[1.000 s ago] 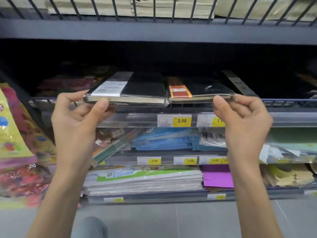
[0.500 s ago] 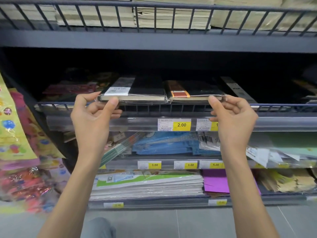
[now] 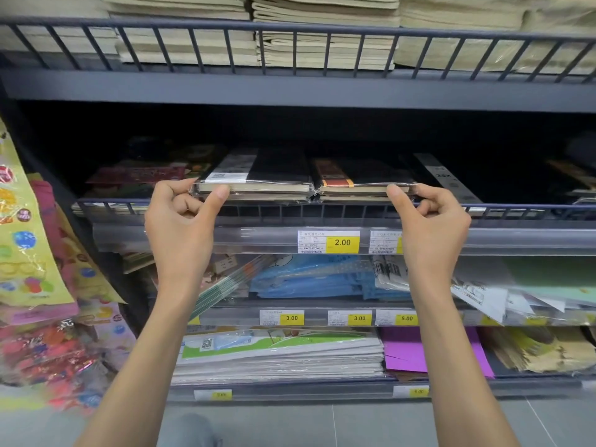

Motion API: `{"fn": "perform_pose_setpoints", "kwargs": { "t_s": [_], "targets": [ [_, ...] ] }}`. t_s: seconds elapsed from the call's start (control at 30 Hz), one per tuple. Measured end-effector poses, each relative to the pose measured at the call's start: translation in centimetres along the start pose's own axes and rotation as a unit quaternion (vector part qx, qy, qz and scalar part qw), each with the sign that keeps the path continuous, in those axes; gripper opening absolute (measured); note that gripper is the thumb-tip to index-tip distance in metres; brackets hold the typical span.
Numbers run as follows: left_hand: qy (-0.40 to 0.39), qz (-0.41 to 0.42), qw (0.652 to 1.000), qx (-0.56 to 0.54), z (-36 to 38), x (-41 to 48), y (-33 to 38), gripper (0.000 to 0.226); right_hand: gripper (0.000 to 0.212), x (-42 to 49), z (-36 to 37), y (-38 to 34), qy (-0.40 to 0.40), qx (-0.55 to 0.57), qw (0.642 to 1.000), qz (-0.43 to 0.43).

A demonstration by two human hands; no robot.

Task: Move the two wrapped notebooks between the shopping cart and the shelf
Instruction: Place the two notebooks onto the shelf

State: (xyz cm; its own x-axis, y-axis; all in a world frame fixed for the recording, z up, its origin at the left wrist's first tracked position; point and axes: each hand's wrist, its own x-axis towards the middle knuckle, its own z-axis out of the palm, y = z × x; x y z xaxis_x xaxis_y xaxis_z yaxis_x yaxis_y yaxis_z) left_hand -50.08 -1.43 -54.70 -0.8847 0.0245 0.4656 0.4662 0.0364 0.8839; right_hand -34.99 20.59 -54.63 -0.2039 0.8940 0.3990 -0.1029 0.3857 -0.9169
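Now placing — left hand pinches the white-labelled notebook, right hand pinches the orange-banded notebook, side by side over the shelf rail, probably resting on stock beneath. Next: push in beyond the fingertips, then release.

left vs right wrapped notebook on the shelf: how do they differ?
The left notebook carries a white barcode label at its near corner; the right notebook carries an orange band instead. The left hand pinches the left notebook, the right hand the right one. Shared: black covers, clear wrap, lying flat side by side above the shelf rail.
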Motion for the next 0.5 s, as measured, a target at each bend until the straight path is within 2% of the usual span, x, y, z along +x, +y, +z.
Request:
{"fn": "perform_pose_setpoints", "kwargs": {
  "t_s": [0.5],
  "targets": [
    [0.000,0.017,1.000,0.020,0.53,0.37,-0.17,0.035,0.036,0.08,0.27,0.55,0.021,-0.048,0.998,-0.019]
  ]
}}
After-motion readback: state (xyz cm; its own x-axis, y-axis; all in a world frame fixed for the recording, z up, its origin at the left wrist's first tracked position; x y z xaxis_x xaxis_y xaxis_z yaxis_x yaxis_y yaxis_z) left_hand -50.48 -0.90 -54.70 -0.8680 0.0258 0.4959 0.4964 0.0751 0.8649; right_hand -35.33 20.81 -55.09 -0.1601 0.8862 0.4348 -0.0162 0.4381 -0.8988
